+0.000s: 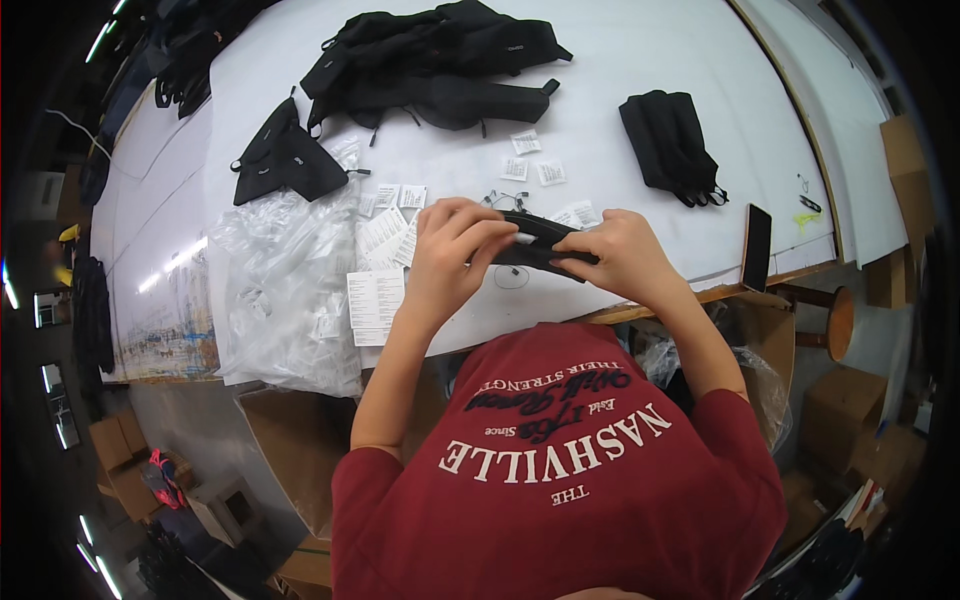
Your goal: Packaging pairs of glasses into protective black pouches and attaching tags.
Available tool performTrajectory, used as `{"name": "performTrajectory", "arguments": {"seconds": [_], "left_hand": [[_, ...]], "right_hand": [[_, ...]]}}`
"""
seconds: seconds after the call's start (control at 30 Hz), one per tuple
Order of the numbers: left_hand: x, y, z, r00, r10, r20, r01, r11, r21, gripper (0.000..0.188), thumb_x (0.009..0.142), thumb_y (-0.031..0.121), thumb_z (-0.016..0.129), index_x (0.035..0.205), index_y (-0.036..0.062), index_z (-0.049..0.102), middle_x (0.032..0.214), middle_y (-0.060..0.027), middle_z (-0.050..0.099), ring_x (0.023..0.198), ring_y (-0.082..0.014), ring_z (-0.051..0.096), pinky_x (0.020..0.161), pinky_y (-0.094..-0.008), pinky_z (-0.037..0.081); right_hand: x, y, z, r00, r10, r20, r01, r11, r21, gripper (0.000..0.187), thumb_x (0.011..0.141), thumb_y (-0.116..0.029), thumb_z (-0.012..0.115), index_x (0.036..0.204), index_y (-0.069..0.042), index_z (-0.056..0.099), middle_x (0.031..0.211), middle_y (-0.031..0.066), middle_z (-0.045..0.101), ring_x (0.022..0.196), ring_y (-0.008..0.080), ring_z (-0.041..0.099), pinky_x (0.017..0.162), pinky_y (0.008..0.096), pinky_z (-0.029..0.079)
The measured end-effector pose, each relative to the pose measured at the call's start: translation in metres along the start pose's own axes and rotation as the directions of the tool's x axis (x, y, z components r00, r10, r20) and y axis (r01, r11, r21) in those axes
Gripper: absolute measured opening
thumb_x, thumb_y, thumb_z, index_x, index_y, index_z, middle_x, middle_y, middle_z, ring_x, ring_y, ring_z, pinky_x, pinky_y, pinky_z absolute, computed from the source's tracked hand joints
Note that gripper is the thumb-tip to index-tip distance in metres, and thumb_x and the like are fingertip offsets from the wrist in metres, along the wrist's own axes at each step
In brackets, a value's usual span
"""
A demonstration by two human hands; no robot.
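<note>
Both of my hands meet over the table's near edge at a black fabric pouch (543,228), its mouth parted. My right hand (622,250) grips the pouch's right end between thumb and fingers. At the left end, the closed fingers of my left hand (455,248) pinch a small white packet (523,238), which shows at the pouch's mouth; part of it is hidden. Just beyond lie small white packets (525,141) and thin black cords with small fasteners (497,198). Printed white paper slips (377,300) are spread beside my left hand.
A heap of black pouches (430,75) covers the far middle, with one flat pouch (285,155) nearer left. A stack of black pouches (672,145) sits right. Clear plastic bags (280,290) fill the left. A phone (757,247) rests at the right edge; a stool (830,320) stands below.
</note>
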State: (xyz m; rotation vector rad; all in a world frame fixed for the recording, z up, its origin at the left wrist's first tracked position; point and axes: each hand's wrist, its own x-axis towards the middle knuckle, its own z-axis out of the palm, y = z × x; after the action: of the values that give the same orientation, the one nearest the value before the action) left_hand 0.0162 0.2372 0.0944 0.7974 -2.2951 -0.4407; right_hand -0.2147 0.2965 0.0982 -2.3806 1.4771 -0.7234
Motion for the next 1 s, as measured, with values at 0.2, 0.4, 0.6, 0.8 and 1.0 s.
{"name": "performTrajectory", "arguments": {"seconds": [0.2, 0.4, 0.6, 0.8, 1.0], "left_hand": [[-0.032, -0.005, 0.026, 0.738, -0.629, -0.245, 0.176, 0.529, -0.83, 0.079, 0.075, 0.018, 0.078, 0.138, 0.0056, 0.033, 0.137, -0.0124, 0.034, 0.121, -0.0269, 0.041, 0.103, -0.0387, 0.034], [-0.035, 0.011, 0.048, 0.627, -0.757, 0.183, 0.01, -0.227, -0.974, 0.038, 0.087, 0.011, 0.064, 0.123, 0.0068, 0.051, 0.118, -0.0056, 0.058, 0.11, -0.0192, 0.055, 0.098, -0.0349, 0.042], [-0.034, 0.01, 0.049, 0.575, -0.787, 0.223, -0.001, -0.273, -0.962, 0.028, 0.087, 0.009, 0.063, 0.115, 0.0059, 0.057, 0.112, -0.0043, 0.062, 0.106, -0.0186, 0.058, 0.093, -0.0329, 0.045], [-0.035, 0.01, 0.043, 0.651, -0.686, 0.325, 0.224, -0.237, -0.946, 0.031, 0.082, 0.009, 0.068, 0.11, -0.0008, 0.059, 0.103, -0.0083, 0.065, 0.094, -0.0177, 0.063, 0.087, -0.0307, 0.049], [-0.037, 0.013, 0.038, 0.662, -0.622, 0.417, 0.386, -0.194, -0.902, 0.037, 0.076, 0.012, 0.071, 0.106, -0.006, 0.059, 0.096, -0.0119, 0.065, 0.084, -0.0176, 0.064, 0.077, -0.0285, 0.052]], "right_hand": [[0.015, -0.017, 0.005, 0.973, 0.021, -0.231, 0.014, 0.989, 0.149, 0.016, 0.066, -0.019, 0.08, 0.076, -0.011, 0.07, 0.055, 0.0038, 0.06, 0.044, 0.0163, 0.044, 0.05, 0.0278, 0.034], [0.02, -0.041, 0.035, 0.884, 0.168, -0.437, -0.06, 0.967, 0.249, 0.02, 0.065, -0.018, 0.082, 0.068, -0.008, 0.066, 0.048, -0.0008, 0.049, 0.043, 0.013, 0.038, 0.048, 0.0274, 0.031], [0.008, -0.031, 0.044, 0.883, 0.324, -0.341, -0.146, 0.877, 0.457, 0.025, 0.08, -0.024, 0.07, 0.064, -0.008, 0.059, 0.048, 0.003, 0.05, 0.042, 0.0156, 0.043, 0.048, 0.0276, 0.035], [0.022, -0.028, 0.022, 0.846, 0.398, -0.353, -0.157, 0.821, 0.549, 0.011, 0.079, -0.013, 0.067, 0.086, -0.007, 0.061, 0.074, 0.0014, 0.061, 0.063, 0.0131, 0.055, 0.059, 0.0274, 0.042], [0.047, -0.027, 0.003, 0.845, 0.187, -0.501, -0.004, 0.939, 0.345, 0.021, 0.074, -0.007, 0.07, 0.094, -0.009, 0.064, 0.086, 0.0017, 0.066, 0.072, 0.0155, 0.059, 0.067, 0.028, 0.044]]}}
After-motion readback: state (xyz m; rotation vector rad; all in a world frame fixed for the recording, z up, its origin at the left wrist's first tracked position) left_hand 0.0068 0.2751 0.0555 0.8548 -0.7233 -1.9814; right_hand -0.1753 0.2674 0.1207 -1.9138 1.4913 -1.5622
